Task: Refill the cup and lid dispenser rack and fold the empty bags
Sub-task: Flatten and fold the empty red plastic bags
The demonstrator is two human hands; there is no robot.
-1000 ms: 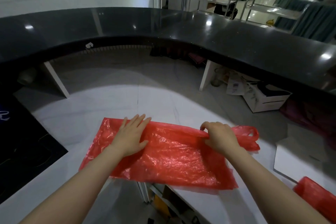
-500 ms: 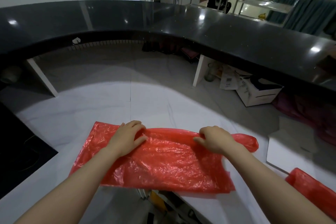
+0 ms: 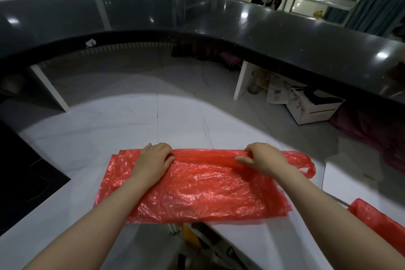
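An empty red plastic bag (image 3: 203, 190) lies flattened across the near edge of the white counter (image 3: 122, 138), its handle loops pointing right. My left hand (image 3: 154, 161) grips the bag's far edge left of the middle, fingers curled over the plastic. On the same edge, further right near the handles, my right hand (image 3: 262, 159) pinches the plastic. The far edge is bunched into a raised ridge between the two hands. No cup or lid rack is in view.
A second red bag (image 3: 379, 226) lies at the lower right. A raised curved black bar top (image 3: 219, 19) rings the counter. A white box (image 3: 315, 109) and papers sit under it at right. A black inset surface (image 3: 24, 173) lies at left.
My left hand went from lying flat on the bag to curling round its far edge. Both hands have gathered that edge into a ridge and lifted it slightly.
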